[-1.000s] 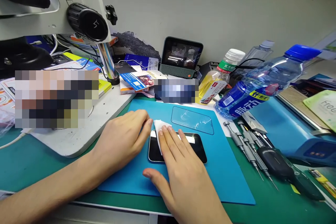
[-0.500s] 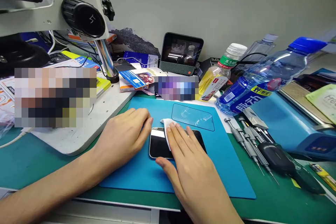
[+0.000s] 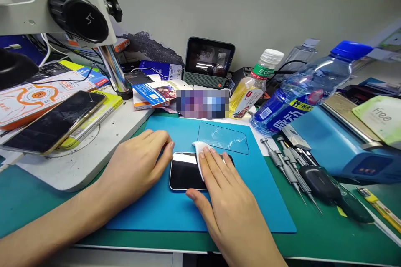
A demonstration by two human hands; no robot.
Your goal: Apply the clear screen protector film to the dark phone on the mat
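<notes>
A black phone [image 3: 183,172] lies screen up on a blue mat [image 3: 257,192]. My left hand [image 3: 138,167] rests at the phone's left end, fingers against its edge, steadying it. My right hand [image 3: 224,194] lies flat over the phone's right half and presses a white wipe [image 3: 198,149] onto the screen; most of the wipe is hidden under the fingers. A clear screen protector [image 3: 223,137] lies on the mat just behind the phone.
A microscope base [image 3: 94,150] at left carries a cracked phone [image 3: 52,123] on packaging. Several screwdrivers [image 3: 286,167] and a black tool [image 3: 322,183] lie right of the mat. Bottles [image 3: 300,91], a small screen [image 3: 208,60] and boxes crowd the back.
My right hand with the wipe has slid along the screen toward its right end. The view has shifted right, so the cracked phone at left now shows.
</notes>
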